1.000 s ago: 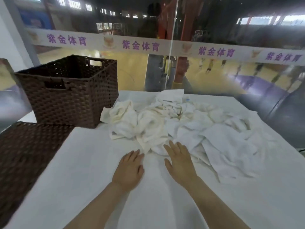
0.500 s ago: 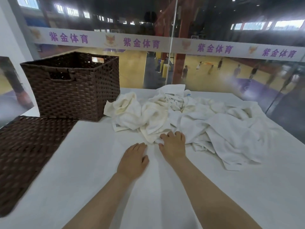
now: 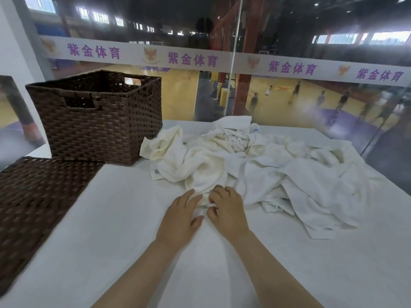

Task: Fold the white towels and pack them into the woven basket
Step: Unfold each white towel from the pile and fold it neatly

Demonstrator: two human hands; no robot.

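Observation:
A crumpled pile of white towels (image 3: 255,165) lies on the white table (image 3: 115,218), spreading from the middle to the right. At the back left stands the dark brown woven basket (image 3: 97,123), open at the top, with nothing visible inside. Both of my hands meet at the near edge of the pile. My left hand (image 3: 180,216) lies flat with straight fingers touching the towel's edge. My right hand (image 3: 226,210) has curled fingers and its thumb pinches a fold of the nearest towel (image 3: 204,181).
A flat brown woven lid (image 3: 37,201) lies at the left edge of the table, in front of the basket. A glass wall with a white banner (image 3: 200,61) stands right behind the table, with a sports hall beyond it.
Both hands slid forward to the pile's near edge and closer together. My right hand went from flat to curled on a towel fold. The camera tilted up a little.

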